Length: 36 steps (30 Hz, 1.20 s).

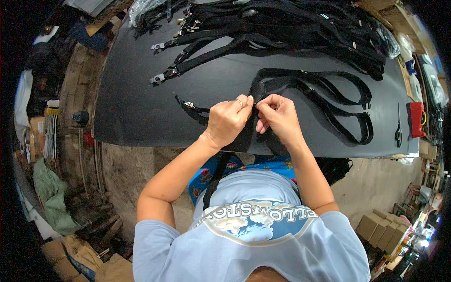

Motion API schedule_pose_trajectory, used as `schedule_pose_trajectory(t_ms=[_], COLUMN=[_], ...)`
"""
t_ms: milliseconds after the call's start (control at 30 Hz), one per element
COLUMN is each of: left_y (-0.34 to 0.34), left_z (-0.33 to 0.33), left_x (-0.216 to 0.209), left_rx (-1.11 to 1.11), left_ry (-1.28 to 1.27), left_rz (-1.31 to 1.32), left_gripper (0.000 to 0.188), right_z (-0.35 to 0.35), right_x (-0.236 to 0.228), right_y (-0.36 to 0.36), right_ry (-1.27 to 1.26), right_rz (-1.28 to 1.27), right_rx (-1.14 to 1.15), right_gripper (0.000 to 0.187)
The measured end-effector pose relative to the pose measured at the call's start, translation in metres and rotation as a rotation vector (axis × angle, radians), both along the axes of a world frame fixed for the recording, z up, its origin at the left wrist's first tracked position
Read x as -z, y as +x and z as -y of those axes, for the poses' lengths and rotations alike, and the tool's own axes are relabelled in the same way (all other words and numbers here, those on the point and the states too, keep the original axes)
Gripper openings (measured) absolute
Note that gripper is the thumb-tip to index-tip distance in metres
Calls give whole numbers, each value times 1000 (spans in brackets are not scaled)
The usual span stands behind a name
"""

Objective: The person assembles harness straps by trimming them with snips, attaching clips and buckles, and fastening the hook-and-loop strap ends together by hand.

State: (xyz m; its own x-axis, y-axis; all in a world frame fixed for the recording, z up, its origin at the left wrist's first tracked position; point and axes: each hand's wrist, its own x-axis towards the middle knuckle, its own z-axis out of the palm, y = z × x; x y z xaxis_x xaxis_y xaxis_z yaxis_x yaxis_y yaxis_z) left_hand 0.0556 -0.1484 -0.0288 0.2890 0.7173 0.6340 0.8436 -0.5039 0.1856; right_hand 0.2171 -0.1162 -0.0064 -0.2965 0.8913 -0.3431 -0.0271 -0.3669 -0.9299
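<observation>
A pair of black suspenders [324,101] lies on the dark table, its straps looping out to the right. Its dark joining patch [258,89] is just beyond my fingertips. My left hand [228,118] pinches the suspenders below this patch, thumb and forefinger pressed together. Close beside it, my right hand [280,116] is also closed in a pinch at the same spot; whatever is between its fingertips is too small to make out. A strap end with a metal clip [189,104] sticks out left of my left hand.
Across the far side of the table [127,108] spreads a pile of black suspenders [282,33], some with metal clips [159,78] pointing left. Black-handled scissors [399,129] lie near the right edge, beside a red item [415,119]. Cardboard boxes [383,230] stand at lower right.
</observation>
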Motion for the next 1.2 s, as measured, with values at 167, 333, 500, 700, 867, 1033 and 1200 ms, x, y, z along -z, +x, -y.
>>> schedule_pose_trajectory(t_ms=[167,333,500,700,867,1033,1200], left_y=[3,5,6,5,4,6,6], left_z=[0,-1,0,0,0,-1,-2], left_x=[8,8,9,10,8,6,6], left_rx=[2,42,13,-12,5,-4,-16], left_ry=[36,45,59,8,-6,-27,-6], left_rz=[-32,-13,-8,2,60,98,184], left_gripper=[21,20,20,23,27,28,25], right_z=[0,0,-2,5,15,14,14], right_x=[6,7,6,3,-6,4,6], right_y=[1,-1,-3,1,20,25,15], right_ry=[4,43,51,44,24,-53,119], right_rz=[65,118,146,146,141,-71,-90], right_rx=[-22,5,37,-3,-143,-83,46], right_gripper=[16,20,22,20,16,19,19])
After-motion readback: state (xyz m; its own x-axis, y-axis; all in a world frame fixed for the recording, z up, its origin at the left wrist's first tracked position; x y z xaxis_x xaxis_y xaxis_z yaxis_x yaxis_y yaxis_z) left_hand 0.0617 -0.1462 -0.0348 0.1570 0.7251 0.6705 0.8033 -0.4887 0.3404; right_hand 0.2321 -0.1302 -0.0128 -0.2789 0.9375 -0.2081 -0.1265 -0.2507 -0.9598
